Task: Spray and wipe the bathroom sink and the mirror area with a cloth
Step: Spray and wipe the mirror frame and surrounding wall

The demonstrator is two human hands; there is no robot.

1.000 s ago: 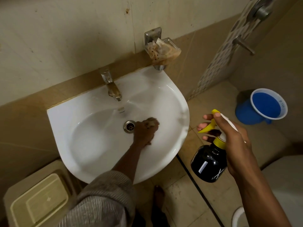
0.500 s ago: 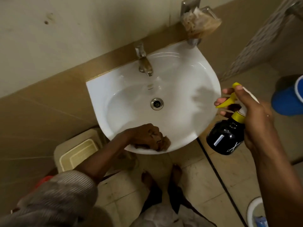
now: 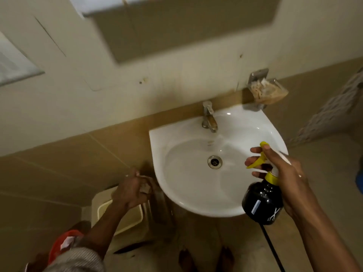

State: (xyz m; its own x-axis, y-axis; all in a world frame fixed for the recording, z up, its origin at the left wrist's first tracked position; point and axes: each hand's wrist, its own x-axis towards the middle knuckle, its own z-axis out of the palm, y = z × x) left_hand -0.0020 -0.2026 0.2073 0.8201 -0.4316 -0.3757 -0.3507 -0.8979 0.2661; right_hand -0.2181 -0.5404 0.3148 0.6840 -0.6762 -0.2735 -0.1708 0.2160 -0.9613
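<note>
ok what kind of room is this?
Most likely a small bathroom: a white wall-hung sink with a metal tap, a mirror on the tiled wall above it, and a wall-mounted soap holder beside it.

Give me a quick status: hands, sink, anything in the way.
Left hand grips the cloth beside the sink's left rim. Right hand holds the spray bottle over the basin. Nothing blocks the basin.
</note>
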